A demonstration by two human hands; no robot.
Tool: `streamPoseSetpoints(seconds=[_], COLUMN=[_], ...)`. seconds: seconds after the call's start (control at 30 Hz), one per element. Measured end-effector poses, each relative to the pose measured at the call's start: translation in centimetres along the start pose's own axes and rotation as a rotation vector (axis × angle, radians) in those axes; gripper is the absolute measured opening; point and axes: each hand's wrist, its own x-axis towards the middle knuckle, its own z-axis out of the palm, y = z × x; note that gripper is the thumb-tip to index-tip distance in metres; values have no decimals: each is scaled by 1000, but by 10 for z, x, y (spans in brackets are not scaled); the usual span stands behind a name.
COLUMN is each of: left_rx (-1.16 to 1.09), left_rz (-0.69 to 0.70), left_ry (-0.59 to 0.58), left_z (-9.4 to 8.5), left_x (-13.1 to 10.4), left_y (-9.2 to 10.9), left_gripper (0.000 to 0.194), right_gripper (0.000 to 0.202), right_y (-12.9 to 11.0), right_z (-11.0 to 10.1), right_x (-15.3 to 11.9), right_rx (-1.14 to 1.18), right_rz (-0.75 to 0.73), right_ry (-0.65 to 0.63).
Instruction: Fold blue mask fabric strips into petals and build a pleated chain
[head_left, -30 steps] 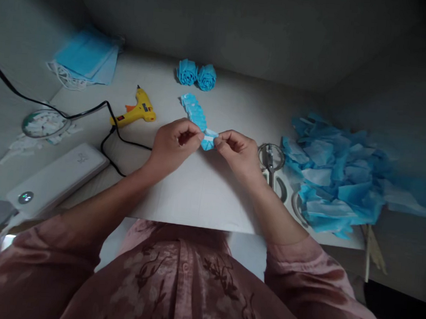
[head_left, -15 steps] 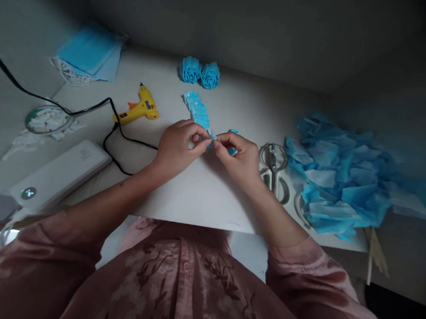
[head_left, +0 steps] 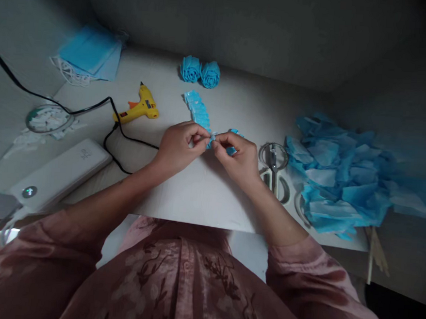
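Close together at the middle of the table, my left hand [head_left: 183,145] and my right hand [head_left: 238,159] pinch a small light blue piece [head_left: 212,137] between their fingertips. A row of overlapping folded blue pieces [head_left: 199,109] runs up and left from my left fingers. Behind my right hand, more blue material [head_left: 231,150] shows in part. Two blue rosettes [head_left: 190,69] sit side by side at the back. The yellow glue gun [head_left: 142,107] lies on its side left of my hands.
Scissors [head_left: 274,166] lie right of my right hand, beside a large heap of blue cut pieces [head_left: 343,173]. On the left are a white power bank [head_left: 62,173], a dish of white scraps [head_left: 50,119], stacked blue masks [head_left: 89,51] and a black cable [head_left: 92,106].
My fingertips have parted slightly and shifted around the small piece, which now looks more crumpled. Everything else on the table stays where it was.
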Motion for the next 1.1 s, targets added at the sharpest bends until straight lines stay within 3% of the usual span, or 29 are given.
streamPoseSetpoints(seconds=[0.27,1.1], left_rx=[-99,10], left_rz=[-107,-5], left_ry=[-25,-32], left_z=[-1,-2], left_x=[1,2], left_y=[2,-3], left_gripper=[10,9], right_gripper=[12,12], right_y=[0,2], right_z=[-1,0], right_x=[1,1], right_rx=[28,24], right_rz=[13,1], right_ry=[-2,8])
